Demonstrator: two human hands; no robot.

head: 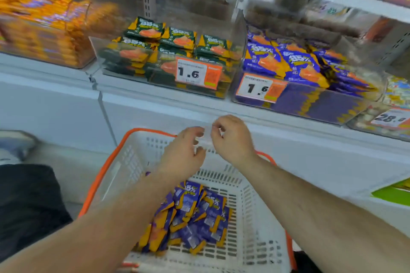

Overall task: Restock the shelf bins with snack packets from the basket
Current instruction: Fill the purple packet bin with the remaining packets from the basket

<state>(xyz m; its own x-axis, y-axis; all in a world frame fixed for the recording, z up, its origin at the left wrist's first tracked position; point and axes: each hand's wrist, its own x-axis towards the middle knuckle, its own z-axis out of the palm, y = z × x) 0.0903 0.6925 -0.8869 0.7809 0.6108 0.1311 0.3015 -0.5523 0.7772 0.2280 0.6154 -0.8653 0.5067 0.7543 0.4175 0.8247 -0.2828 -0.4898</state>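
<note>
Where price tags [198, 73] read "1.6", packets [142, 26] show "85%".

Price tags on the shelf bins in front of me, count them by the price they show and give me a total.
1.6: 2, the green bin tag and the purple bin tag
28 and a blurred decimal: 1, the far-right tag
Total: 3

Retail shop aisle: white shelf [168, 104], clear bins [238, 35] of snack packets [177, 40], orange price tags [198, 73], shopping basket [106, 170].
</note>
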